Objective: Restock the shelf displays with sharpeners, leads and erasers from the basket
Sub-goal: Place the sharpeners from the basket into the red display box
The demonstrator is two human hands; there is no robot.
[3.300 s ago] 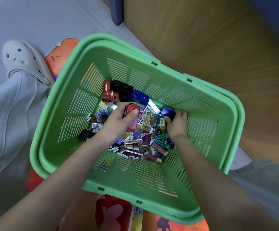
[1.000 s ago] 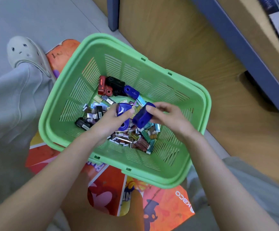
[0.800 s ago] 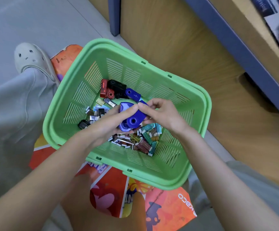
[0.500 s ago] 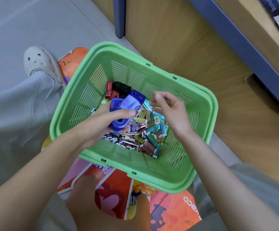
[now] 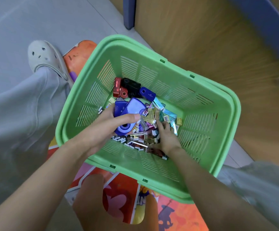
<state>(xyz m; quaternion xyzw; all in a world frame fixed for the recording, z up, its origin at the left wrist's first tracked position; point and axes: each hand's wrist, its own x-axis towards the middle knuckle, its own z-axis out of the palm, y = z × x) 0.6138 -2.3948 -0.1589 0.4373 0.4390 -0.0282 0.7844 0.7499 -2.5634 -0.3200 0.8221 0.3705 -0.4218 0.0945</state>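
Both hands inside the green basket (image 5: 227,104).
Left hand (image 5: 105,129): fingers wrapped round two blue sharpeners (image 5: 132,109). Right hand (image 5: 167,135): fingers dug into the lead-case pile (image 5: 153,114); cannot tell whether they grip anything.

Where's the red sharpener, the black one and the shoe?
red sharpener (image 5: 117,86), head view, its shiny body.
black sharpener (image 5: 131,84), head view, its top face.
shoe (image 5: 42,55), head view, its holed toe.

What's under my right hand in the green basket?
Your right hand rests on the pile of small packs in the basket. Whatever it touches or grips beneath is covered.
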